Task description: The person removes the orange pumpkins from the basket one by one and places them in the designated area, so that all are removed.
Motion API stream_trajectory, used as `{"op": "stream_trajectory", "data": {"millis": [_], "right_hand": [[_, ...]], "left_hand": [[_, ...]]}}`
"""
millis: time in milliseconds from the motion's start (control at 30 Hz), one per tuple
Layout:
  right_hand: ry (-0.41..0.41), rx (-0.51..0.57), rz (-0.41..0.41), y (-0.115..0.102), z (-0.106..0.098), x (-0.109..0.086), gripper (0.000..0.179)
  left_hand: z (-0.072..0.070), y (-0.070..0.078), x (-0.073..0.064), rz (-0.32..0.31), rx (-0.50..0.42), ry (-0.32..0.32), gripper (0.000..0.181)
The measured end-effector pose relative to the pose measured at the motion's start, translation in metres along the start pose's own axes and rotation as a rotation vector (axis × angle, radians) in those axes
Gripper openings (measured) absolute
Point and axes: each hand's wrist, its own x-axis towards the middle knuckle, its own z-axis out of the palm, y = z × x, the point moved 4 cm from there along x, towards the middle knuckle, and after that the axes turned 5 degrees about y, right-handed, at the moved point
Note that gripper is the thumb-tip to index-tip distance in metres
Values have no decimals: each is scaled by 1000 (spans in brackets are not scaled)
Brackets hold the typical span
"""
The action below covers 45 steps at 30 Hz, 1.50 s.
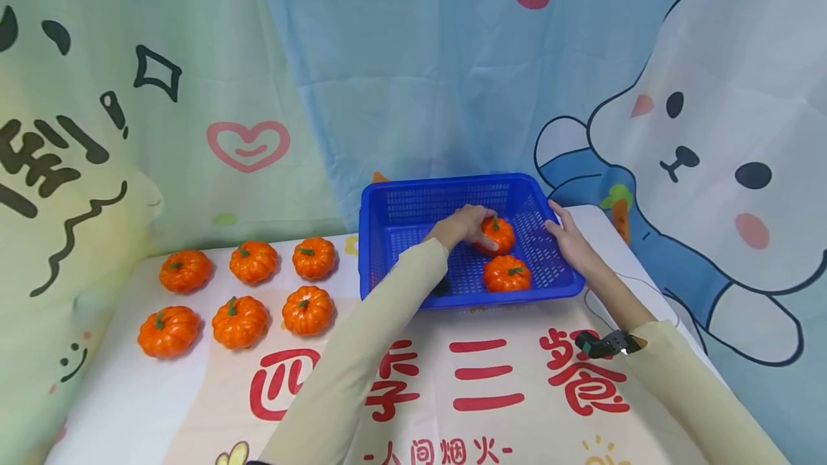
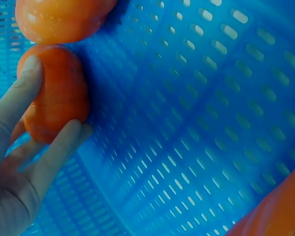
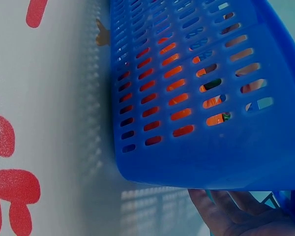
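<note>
In the head view my left hand (image 1: 466, 227) reaches into a blue plastic basket (image 1: 371, 235) and grips a small orange pumpkin (image 1: 502, 237) with a green stem. The left wrist view shows the thumb on one side of this pumpkin (image 2: 64, 93) and fingers on the other. Touching it is another pumpkin (image 1: 507, 275) on the basket floor. Part of a further orange pumpkin (image 2: 280, 211) appears at the lower right of the left wrist view. My right hand (image 1: 573, 244) holds the basket's right rim; its fingers (image 3: 211, 209) are partly hidden by the wall.
Several orange pumpkins (image 1: 239, 322) stand in two rows on the table's left side. A printed cloth (image 1: 439, 379) with red characters covers the table front. Behind hangs a cartoon curtain (image 1: 400, 106). A thin cable (image 1: 597, 311) lies right of the basket.
</note>
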Motion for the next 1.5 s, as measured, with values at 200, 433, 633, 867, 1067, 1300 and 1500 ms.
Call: {"op": "stream_trajectory", "data": {"millis": [200,433,633,867,1067,1300,1500], "right_hand": [[-6,3,5,-5,-4,-3,60],[-17,51,24,-29,-1,-21,60],[-13,44,17,-18,-1,-14,61],[10,19,-26,-2,-2,-4,61],[4,29,-10,-14,-1,-14,60],[-5,38,12,-10,0,-10,60],[12,29,-17,0,-2,-5,60]], "left_hand": [[-2,4,0,15,-4,4,72],[-8,11,-1,44,26,3,71],[-30,15,-14,71,30,-36,73],[-74,2,-40,133,-36,-20,78],[-95,-9,-82,201,-75,5,78],[-104,-11,-161,256,6,100,76],[-78,-36,-240,287,-82,180,75]]}}
